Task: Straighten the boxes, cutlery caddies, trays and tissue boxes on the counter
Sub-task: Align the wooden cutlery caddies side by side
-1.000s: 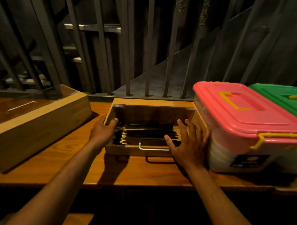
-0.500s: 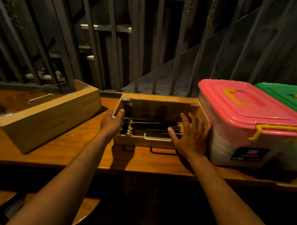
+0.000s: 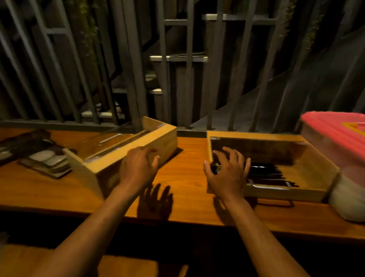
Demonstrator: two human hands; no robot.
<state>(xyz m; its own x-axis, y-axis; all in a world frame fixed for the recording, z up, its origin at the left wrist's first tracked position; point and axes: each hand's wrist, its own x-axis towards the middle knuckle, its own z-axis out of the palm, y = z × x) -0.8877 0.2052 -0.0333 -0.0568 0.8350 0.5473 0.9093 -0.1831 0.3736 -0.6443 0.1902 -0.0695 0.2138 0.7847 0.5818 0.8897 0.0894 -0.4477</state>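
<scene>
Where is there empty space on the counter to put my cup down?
The best bare patch is between the tilted wooden box and the cutlery caddy, though both hands, left and right, hover there. The counter's front strip on the left is bare too. The far left is crowded with flat things; on the right, the caddy touches the pink-lidded tub.

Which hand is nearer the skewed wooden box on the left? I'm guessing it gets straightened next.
Left. The left hand hovers at the skewed wooden box; the right hand is over the cutlery caddy.
</scene>
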